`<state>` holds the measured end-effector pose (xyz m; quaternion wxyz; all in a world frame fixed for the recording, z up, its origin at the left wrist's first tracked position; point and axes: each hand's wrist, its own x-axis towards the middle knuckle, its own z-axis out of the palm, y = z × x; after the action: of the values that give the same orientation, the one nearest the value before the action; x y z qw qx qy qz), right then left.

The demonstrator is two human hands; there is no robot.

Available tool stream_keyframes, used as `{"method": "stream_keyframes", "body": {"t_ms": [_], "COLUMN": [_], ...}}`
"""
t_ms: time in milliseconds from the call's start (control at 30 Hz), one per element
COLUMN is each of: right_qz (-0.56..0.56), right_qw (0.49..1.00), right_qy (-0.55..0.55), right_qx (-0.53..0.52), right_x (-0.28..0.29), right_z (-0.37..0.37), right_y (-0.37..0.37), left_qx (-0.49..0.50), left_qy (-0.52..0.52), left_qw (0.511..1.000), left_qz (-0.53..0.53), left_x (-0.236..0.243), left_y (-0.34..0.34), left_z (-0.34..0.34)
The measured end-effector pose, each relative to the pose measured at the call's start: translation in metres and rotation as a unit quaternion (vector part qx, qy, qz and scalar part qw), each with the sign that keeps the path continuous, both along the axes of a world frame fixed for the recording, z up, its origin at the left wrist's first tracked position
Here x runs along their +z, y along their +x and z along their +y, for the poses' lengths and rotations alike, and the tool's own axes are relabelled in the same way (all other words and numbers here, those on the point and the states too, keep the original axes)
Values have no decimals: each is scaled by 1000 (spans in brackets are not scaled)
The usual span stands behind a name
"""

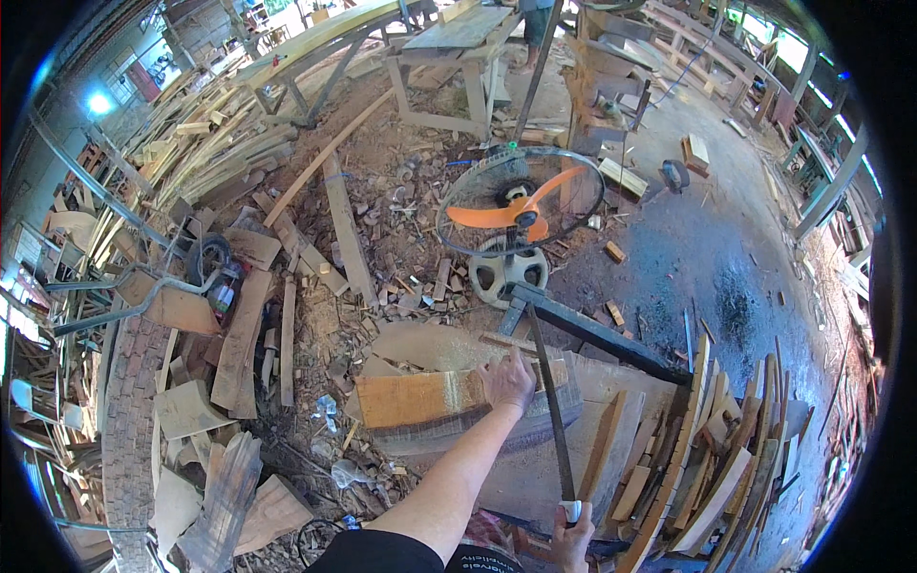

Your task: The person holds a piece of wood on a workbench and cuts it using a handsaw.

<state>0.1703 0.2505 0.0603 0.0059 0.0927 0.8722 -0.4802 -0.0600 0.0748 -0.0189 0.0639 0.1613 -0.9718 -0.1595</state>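
Note:
My left hand (507,384) presses on a thick piece of wood (406,398) with an orange-brown sawn face, its fingers curled at the far edge. Pale sawdust lies on that face beside the hand. To the right, a handsaw (554,411) with a long, narrow dark blade runs away from me across the wood's right end. My right hand (573,542), low in the view, is closed round the saw's pale handle (571,512). Beneath the piece lies a wide, dark-edged slab (521,432).
Beyond the wood stands a fan (516,212) with orange blades, beside a dark beam (602,334). Several curved wooden strips (683,449) lean at the right. A wheelbarrow (158,296) stands left. Offcuts litter the floor; a person (537,27) stands at the back near a workbench (458,29).

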Motion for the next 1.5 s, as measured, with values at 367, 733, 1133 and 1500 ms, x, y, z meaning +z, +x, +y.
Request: {"method": "stream_keyframes", "body": {"t_ms": [367, 733, 1133, 1500], "right_qz": [28, 18, 10, 5], "right_qw": [1000, 1000, 1000, 1000], "right_qy": [12, 9, -4, 1], "right_qx": [10, -8, -8, -11], "right_x": [-18, -24, -8, -14], "right_z": [-29, -31, -20, -6], "right_y": [-75, -88, -44, -4], "left_qx": [0, -2, -9, -4], "left_qy": [1, -5, 7, -21], "left_qw": [1000, 1000, 1000, 1000], "left_qz": [11, 18, 30, 3], "left_x": [-4, -2, 5, 4], "left_y": [-4, -3, -4, -1], "left_z": [2, 4, 0, -1]}}
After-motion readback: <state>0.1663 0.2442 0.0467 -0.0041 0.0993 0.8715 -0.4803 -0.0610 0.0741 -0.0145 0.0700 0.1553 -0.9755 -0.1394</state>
